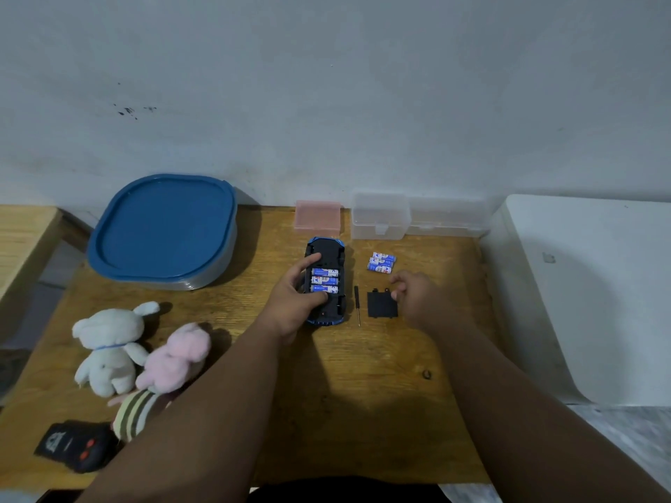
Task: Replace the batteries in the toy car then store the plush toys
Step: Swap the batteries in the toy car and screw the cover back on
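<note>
The blue toy car lies upside down on the wooden table, its battery bay uncovered with three blue-and-white batteries inside. My left hand grips the car from the left, thumb on the lowest battery. Fingers of my right hand pinch the upper right corner of the black battery cover, which lies flat to the car's right. Three loose batteries sit behind the cover. A white plush and a pink plush lie at the left front.
A small screwdriver lies between car and cover. A blue-lidded container stands back left; a pink box and clear plastic boxes line the wall. A black remote is front left, a white appliance on the right.
</note>
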